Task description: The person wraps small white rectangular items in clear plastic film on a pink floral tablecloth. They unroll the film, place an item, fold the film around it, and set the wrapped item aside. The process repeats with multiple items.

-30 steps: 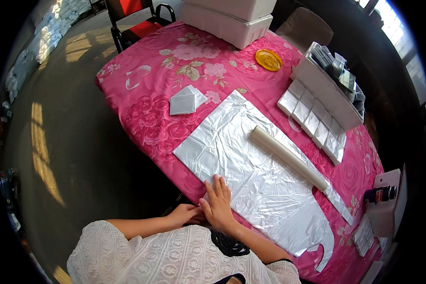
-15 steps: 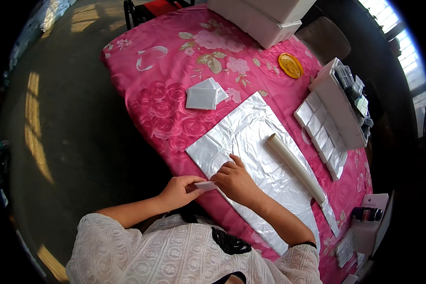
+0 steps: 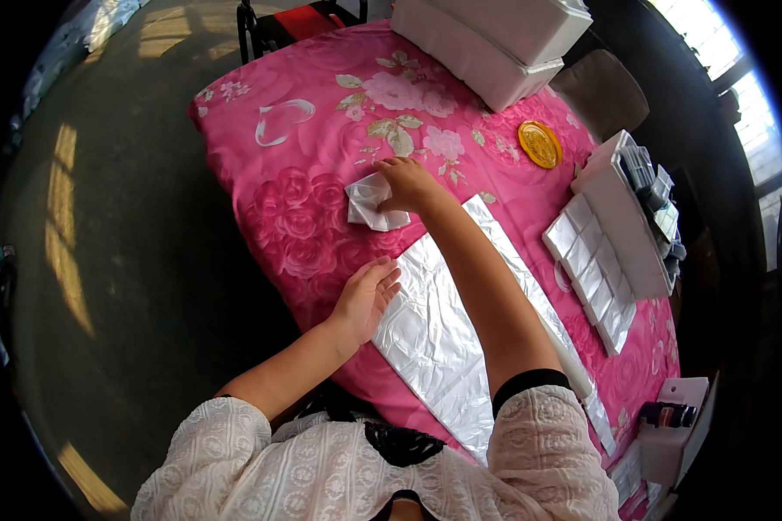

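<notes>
A small pile of flat white square packets [image 3: 362, 207] lies on the pink flowered tablecloth. Over its right side sits my right hand [image 3: 407, 184], thumb on the near side and fingers at the far edge, gripping the top packet; part of the pile is hidden beneath. My left hand [image 3: 369, 297] is open and holds nothing, its fingers loosely stretched at the left corner of a shiny silver plastic sheet [image 3: 430, 334]. My right forearm crosses above this sheet. A pale cardboard tube [image 3: 566, 352] rests along the sheet's right side, mostly hidden by that arm.
On the right, rows of white packets [image 3: 591, 273] lie beside a white foam box [image 3: 639, 217] filled with small packages. A yellow oval dish [image 3: 540, 144] and large foam boxes [image 3: 487, 52] stand farther back. A dark bottle [image 3: 667, 414] lies at the lower right.
My right hand has moved forward from the table's near edge to the packet pile with the white packet. My left hand has let go of that packet, moved forward and opened.
</notes>
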### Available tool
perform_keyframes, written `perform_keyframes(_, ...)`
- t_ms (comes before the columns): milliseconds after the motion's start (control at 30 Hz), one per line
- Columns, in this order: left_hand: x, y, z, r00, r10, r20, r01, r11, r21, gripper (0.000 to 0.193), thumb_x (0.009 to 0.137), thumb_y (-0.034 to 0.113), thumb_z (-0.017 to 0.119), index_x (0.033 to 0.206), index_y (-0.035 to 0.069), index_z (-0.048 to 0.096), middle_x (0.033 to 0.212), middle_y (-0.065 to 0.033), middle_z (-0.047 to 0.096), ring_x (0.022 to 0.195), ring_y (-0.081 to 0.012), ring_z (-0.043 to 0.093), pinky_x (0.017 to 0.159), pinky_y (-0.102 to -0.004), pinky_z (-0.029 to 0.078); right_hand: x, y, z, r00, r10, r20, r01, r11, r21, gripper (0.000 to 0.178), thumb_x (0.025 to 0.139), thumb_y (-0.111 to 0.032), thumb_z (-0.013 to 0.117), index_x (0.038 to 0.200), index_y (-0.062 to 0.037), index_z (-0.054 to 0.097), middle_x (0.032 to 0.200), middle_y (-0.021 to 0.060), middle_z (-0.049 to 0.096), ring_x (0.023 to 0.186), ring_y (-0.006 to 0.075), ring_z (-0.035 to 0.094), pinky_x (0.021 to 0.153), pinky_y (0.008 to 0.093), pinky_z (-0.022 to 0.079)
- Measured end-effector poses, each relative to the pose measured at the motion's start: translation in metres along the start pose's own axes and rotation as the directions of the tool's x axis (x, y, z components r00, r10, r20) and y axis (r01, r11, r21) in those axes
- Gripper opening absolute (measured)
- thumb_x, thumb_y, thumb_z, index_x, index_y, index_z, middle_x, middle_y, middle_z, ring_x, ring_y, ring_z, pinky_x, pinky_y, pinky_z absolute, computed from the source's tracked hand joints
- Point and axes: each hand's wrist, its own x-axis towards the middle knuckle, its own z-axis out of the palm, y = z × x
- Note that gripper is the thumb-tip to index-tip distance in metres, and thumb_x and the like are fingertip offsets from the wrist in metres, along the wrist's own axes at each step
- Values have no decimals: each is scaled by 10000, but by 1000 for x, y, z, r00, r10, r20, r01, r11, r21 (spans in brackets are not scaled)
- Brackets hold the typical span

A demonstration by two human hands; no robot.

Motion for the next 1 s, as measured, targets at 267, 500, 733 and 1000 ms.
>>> perform_keyframes(267, -12, -4, -8, 997, 46, 62, -62, 954, 294, 298, 876, 119, 516, 1164, 74, 451, 1181, -49, 497, 1070, -154, 487, 884, -286, 384, 12, -5, -16, 976, 118, 184, -101, 990, -98, 641, 400, -394, 800, 942, -94, 635, 935, 103, 630, 1015, 294, 522, 952, 399, 339)
perform_keyframes(500, -17, 0, -13, 973, 151, 173, -214, 868, 449, 415, 837, 94, 542, 1224, 47, 402, 1220, -69, 458, 1095, -153, 454, 899, -276, 368, -10, -9, -11, 991, 109, 76, -116, 989, 94, 397, 478, -322, 781, 748, -67, 639, 916, 93, 636, 965, 311, 534, 850, 366, 432)
perform_keyframes(733, 6, -27, -29, 780, 557, 285, -592, 510, 625, 665, 790, 146, 662, 1300, -7, 262, 1280, -138, 356, 1148, -213, 398, 946, -311, 363, -108, -36, -40, 865, 104, -492, 86, 933, 350, 314, 534, -128, 805, 725, -37, 574, 1064, 63, 589, 1015, 274, 510, 849, 370, 432)
perform_keyframes(1000, -22, -45, 5, 725, 302, 620, -657, 573, 490, 586, 727, 291, 750, 1146, 30, 435, 1016, -84, 561, 931, -169, 559, 802, -292, 467, -241, -96, -7, 785, 554, -278, -122, 579, 806, 462, 599, -40, 776, 983, -55, 521, 993, 75, 582, 905, 208, 571, 781, 328, 464)
